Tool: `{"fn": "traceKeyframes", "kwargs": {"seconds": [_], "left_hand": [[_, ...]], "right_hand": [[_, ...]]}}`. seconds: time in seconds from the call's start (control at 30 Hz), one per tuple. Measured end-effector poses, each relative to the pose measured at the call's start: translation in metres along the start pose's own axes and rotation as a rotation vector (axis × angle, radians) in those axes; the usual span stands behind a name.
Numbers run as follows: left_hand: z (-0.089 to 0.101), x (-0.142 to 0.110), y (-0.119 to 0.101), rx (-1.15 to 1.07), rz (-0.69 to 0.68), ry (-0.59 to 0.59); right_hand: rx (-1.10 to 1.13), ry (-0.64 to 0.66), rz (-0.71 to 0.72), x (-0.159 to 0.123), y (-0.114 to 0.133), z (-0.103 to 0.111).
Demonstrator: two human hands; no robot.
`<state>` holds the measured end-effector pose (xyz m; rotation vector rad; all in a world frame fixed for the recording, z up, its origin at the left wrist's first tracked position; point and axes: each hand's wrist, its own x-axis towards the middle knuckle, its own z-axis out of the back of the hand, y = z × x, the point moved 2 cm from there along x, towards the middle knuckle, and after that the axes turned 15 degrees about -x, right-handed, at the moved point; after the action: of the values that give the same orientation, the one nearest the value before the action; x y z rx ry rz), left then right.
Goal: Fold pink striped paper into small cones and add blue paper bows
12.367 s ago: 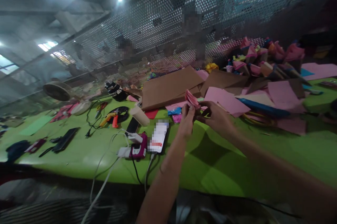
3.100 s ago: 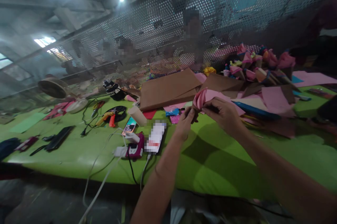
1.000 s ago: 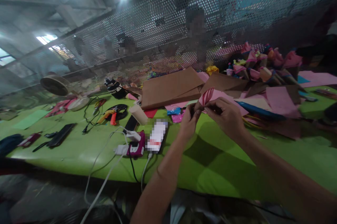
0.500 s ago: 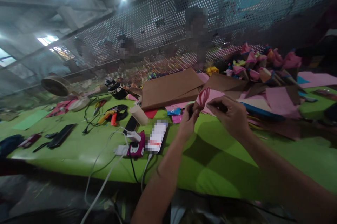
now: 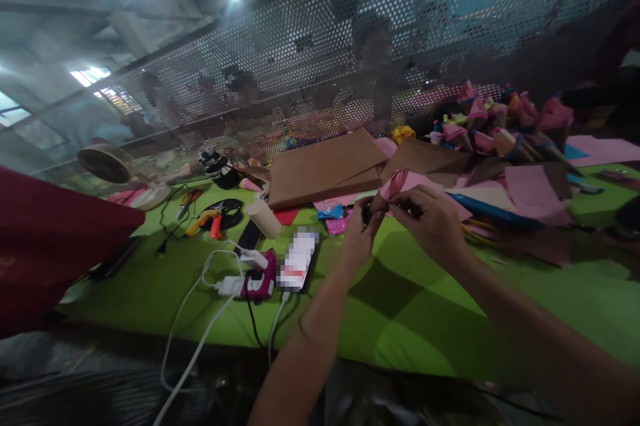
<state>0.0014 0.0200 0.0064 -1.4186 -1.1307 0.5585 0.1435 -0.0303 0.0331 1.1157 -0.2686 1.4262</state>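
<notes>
Head view: folded pink paper (image 5: 397, 181) (brown end (image 5: 381, 204) low) leans up-right

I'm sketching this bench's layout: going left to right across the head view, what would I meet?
Dark red cloth → yellow-and-orange plastic glue gun → magenta-and-white plastic power block → white-screened phone → left hand → right hand → far-right pink paper.

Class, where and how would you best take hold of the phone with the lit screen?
Probably by its long edges, midway, from above: the phone lies flat, screen up, a white cable leaves its near end, and the purple adapter crowds its left side.
</notes>
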Motion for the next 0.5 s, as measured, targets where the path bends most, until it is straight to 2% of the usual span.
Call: {"fn": "traceKeyframes", "kwargs": {"seconds": [0.1,0.27,0.33,0.5], "left_hand": [[0.001,0.002,0.002,-0.040,0.026,-0.020],[0.010,0.007,0.019,-0.185,0.190,-0.143],[0.012,0.009,0.027,-0.278,0.233,-0.164],[0.012,0.011,0.032,-0.411,0.260,-0.179]], "right_hand": [[0.024,0.002,-0.003,0.000,0.000,0.001],[0.100,-0.085,-0.109,0.005,-0.011,0.007],[0.110,-0.101,-0.111,0.006,-0.013,0.007],[0.094,0.057,0.005,0.001,-0.010,-0.004]]}}
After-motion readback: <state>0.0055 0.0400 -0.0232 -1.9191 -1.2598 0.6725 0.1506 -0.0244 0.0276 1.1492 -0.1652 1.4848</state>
